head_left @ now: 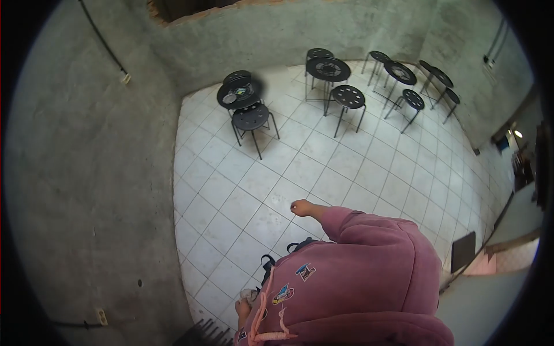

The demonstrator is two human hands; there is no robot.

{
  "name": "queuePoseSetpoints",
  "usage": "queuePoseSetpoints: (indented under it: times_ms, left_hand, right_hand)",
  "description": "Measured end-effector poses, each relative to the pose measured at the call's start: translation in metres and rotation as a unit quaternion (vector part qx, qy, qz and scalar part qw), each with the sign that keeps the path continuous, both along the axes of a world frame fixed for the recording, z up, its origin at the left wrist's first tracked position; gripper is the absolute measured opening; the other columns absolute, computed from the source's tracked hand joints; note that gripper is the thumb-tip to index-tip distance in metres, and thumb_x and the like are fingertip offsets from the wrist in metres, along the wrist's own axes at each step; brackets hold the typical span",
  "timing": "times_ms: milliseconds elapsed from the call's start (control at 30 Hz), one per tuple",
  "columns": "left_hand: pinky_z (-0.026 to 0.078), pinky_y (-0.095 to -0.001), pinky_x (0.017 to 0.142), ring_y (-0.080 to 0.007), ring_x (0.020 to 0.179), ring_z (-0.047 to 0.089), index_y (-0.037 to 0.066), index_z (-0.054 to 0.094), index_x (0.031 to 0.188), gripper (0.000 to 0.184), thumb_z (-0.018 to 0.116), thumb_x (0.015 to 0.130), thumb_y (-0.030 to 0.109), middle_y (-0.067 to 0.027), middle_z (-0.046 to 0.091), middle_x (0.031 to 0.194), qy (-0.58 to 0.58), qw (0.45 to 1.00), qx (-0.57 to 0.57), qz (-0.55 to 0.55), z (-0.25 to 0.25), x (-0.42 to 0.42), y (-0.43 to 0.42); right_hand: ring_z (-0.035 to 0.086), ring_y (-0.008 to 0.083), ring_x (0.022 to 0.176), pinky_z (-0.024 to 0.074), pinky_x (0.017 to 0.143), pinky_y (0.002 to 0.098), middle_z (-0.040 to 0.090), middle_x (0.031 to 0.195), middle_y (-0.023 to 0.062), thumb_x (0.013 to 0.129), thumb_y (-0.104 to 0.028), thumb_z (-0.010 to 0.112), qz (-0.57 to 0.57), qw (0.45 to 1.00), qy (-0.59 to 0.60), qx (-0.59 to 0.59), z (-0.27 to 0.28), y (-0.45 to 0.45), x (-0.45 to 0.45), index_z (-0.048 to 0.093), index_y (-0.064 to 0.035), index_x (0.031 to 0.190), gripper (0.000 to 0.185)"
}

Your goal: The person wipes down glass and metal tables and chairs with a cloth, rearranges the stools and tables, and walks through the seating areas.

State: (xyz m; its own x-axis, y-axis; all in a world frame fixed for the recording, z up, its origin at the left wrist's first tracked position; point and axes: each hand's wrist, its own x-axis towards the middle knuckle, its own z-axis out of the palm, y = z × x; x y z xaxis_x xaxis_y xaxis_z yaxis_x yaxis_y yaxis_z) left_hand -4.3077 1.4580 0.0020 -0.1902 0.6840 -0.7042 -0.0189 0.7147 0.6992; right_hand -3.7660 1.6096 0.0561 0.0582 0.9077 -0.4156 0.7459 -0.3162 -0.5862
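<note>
My right hand [300, 208] is held out over the white tiled floor [271, 196], its fingers curled closed; whether the small dark spot at the fingertips is a held object cannot be made out. Low in the view, my left hand [243, 308] is closed on a crumpled whitish cloth [249, 295], beside the front of my pink hoodie. Dark straps or footwear [268, 262] show past the hoodie's edge.
Black round tables [328, 68] with metal legs and black stools [251, 117] stand along the far wall. One table [247, 91] carries a round clear item [229, 98]. Dark stacked legs [205, 334] show at the bottom. A grey wall [98, 190] rises on the left.
</note>
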Motion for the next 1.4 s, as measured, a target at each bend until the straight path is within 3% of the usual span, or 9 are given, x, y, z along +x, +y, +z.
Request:
queuePoseSetpoints:
  times_ms: [100,367,500,600,667,767,967,1233,1400]
  left_hand:
    - [0.049,-0.0343,0.060,-0.0239,0.076,0.059,-0.007,0.050,0.102,0.033,0.058,0.077,0.014,-0.0184,0.058,0.090,0.107,0.980,0.022,-0.169,-0.004,-0.012,0.053]
    - [0.050,-0.0359,0.065,-0.0274,0.078,0.060,-0.008,0.050,0.102,0.035,0.058,0.075,0.011,-0.0202,0.059,0.093,0.150,0.950,0.029,-0.271,0.038,-0.044,0.180]
    - [0.050,-0.0351,0.065,-0.0268,0.079,0.060,-0.008,0.050,0.099,0.036,0.061,0.073,0.015,-0.0200,0.059,0.090,0.172,0.857,0.142,-0.465,0.010,-0.071,0.226]
    - [0.049,-0.0361,0.071,-0.0279,0.085,0.061,-0.007,0.053,0.099,0.044,0.064,0.070,0.025,-0.0213,0.061,0.091,0.202,0.872,0.053,-0.442,0.032,-0.058,0.238]
    - [0.047,-0.0375,0.079,-0.0309,0.092,0.060,-0.004,0.057,0.102,0.050,0.065,0.068,0.032,-0.0219,0.061,0.098,0.344,0.778,0.055,-0.523,0.028,-0.053,0.245]
    - [0.045,-0.0371,0.084,-0.0325,0.097,0.058,-0.001,0.058,0.105,0.054,0.065,0.066,0.036,-0.0207,0.060,0.103,0.307,0.794,0.065,-0.521,0.015,-0.042,0.262]
    - [0.046,-0.0361,0.082,-0.0307,0.096,0.059,0.004,0.058,0.106,0.050,0.065,0.067,0.035,-0.0177,0.061,0.102,0.250,0.802,0.082,-0.535,0.024,-0.009,0.284]
    - [0.046,-0.0352,0.082,-0.0297,0.096,0.059,0.004,0.055,0.110,0.055,0.068,0.067,0.036,-0.0171,0.061,0.104,0.257,0.787,0.094,-0.553,0.018,-0.021,0.294]
    - [0.045,-0.0359,0.085,-0.0309,0.101,0.057,0.005,0.053,0.114,0.059,0.068,0.067,0.038,-0.0166,0.059,0.108,0.266,0.778,0.048,-0.567,-0.009,-0.060,0.285]
  right_hand:
    - [0.058,0.0342,0.094,0.0457,0.083,0.0403,0.061,0.100,0.0179,0.077,-0.023,0.045,-0.048,0.991,-0.086,-0.092,-0.016,-0.051,0.013,0.064,-0.0053,0.095,0.032]
    - [0.055,0.0347,0.102,0.0449,0.087,0.0401,0.058,0.108,0.0207,0.075,-0.019,0.046,-0.288,0.920,-0.063,-0.259,-0.018,-0.188,-0.018,0.061,-0.0018,0.102,0.034]
    - [0.056,0.0327,0.100,0.0462,0.084,0.0400,0.059,0.107,0.0186,0.075,-0.022,0.046,-0.263,0.928,-0.033,-0.263,-0.005,-0.202,-0.072,0.064,-0.0019,0.094,0.033]
    - [0.058,0.0312,0.096,0.0464,0.082,0.0400,0.061,0.103,0.0179,0.075,-0.026,0.047,-0.237,0.944,-0.020,-0.227,-0.017,-0.190,-0.119,0.066,-0.0042,0.090,0.033]
    - [0.059,0.0307,0.094,0.0463,0.082,0.0399,0.062,0.099,0.0170,0.075,-0.031,0.048,-0.259,0.951,0.016,-0.168,-0.027,-0.185,-0.146,0.067,-0.0077,0.089,0.033]
    - [0.061,0.0316,0.086,0.0473,0.079,0.0389,0.064,0.090,0.0148,0.075,-0.033,0.051,-0.233,0.971,-0.016,-0.057,-0.043,-0.185,-0.174,0.066,-0.0095,0.093,0.033]
    - [0.056,0.0336,0.100,0.0443,0.086,0.0387,0.061,0.103,0.0172,0.076,-0.032,0.049,-0.312,0.939,0.047,-0.140,-0.050,-0.209,-0.170,0.065,-0.0074,0.096,0.035]
    - [0.062,0.0207,0.055,0.0513,0.053,0.0347,0.065,0.070,0.0099,0.074,-0.023,0.048,-0.421,0.876,0.061,-0.227,-0.025,-0.223,-0.167,0.066,-0.0078,0.090,0.029]
    - [0.064,0.0197,0.061,0.0515,0.053,0.0337,0.065,0.076,0.0096,0.076,-0.024,0.049,-0.380,0.899,0.081,-0.203,-0.019,-0.198,-0.178,0.064,-0.0062,0.095,0.030]
